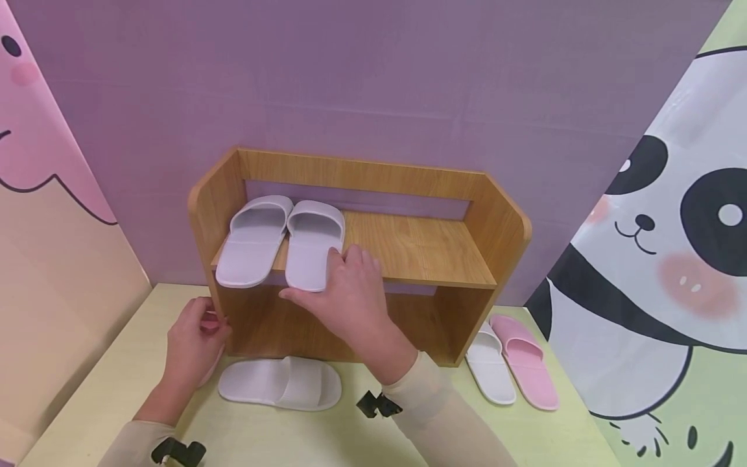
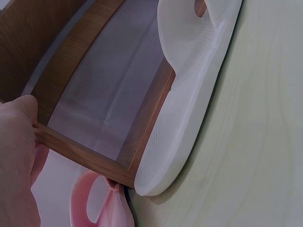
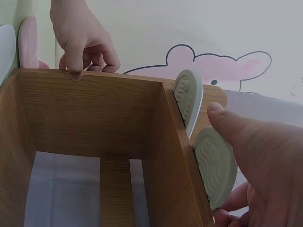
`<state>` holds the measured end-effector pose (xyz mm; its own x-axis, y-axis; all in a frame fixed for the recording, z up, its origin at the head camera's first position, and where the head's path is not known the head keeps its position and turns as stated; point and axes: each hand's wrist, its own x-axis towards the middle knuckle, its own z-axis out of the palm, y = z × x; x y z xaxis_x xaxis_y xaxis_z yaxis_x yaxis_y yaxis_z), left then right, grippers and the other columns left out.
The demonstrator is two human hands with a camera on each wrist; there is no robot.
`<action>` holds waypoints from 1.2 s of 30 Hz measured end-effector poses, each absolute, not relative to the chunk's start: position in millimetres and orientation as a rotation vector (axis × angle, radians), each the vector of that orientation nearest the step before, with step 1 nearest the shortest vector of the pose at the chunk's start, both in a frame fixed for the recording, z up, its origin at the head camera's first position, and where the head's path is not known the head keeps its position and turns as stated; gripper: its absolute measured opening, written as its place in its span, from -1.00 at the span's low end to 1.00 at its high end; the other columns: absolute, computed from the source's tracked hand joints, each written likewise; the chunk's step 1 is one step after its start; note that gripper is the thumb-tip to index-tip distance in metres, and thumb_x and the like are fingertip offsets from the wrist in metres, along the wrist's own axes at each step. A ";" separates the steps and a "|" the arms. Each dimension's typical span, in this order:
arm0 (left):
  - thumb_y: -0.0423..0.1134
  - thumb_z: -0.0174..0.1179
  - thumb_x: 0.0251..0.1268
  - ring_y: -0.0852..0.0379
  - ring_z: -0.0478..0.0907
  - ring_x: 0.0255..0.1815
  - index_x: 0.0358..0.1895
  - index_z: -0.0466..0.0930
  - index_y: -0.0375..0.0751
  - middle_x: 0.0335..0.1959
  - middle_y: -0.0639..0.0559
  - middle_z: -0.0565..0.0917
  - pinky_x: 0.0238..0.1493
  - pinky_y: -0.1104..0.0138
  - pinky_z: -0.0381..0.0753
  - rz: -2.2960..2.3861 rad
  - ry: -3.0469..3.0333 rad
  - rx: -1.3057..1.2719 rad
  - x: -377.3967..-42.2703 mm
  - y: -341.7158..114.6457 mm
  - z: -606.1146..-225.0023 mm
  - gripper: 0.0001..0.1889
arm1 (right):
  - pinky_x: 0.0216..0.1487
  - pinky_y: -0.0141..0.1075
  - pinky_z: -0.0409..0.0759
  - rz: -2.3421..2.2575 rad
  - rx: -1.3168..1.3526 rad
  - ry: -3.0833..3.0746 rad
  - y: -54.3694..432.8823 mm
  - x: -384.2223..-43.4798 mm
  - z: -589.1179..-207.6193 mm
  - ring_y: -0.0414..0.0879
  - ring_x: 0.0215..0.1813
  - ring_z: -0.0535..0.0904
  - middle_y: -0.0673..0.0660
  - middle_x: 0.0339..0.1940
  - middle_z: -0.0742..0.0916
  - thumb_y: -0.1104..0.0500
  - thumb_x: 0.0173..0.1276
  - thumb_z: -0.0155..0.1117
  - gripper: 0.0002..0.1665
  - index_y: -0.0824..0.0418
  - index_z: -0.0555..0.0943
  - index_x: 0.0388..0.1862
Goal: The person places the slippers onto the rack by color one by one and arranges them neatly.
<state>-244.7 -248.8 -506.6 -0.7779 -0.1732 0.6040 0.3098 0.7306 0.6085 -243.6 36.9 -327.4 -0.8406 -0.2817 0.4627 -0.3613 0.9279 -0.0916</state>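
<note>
A two-tier wooden shoe rack [image 1: 414, 250] stands against the purple wall. Two white slippers sit side by side at the left of its upper shelf, the outer slipper [image 1: 248, 256] and the inner slipper [image 1: 305, 263]. My right hand [image 1: 356, 301] holds the inner one at its front end, thumb and fingers on opposite sides. With the thumb over the front edge, my left hand [image 1: 195, 344] grips the rack's left side panel [image 3: 90, 99]. Near that hand, a pink slipper [image 2: 102, 203] is partly hidden beside the rack.
On the table [image 1: 280, 441], a single white slipper [image 1: 257, 383] lies sideways before the rack. At the rack's right, another white slipper [image 1: 492, 370] and a pink slipper [image 1: 528, 370] lie together. A panda-printed panel [image 1: 653, 311] borders the right side.
</note>
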 end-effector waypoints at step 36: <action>-0.51 0.45 0.28 -0.13 0.76 -0.10 0.16 0.57 -0.24 -0.04 -0.12 0.67 -0.11 0.59 0.55 -0.950 -2.284 -0.100 -244.9 -249.4 -506.6 -0.58 | 0.02 -0.10 0.60 0.746 0.681 -2.289 88.0 -240.1 -351.1 0.02 0.02 0.58 0.11 -0.03 0.66 -0.29 0.16 0.77 -0.17 0.23 0.73 0.19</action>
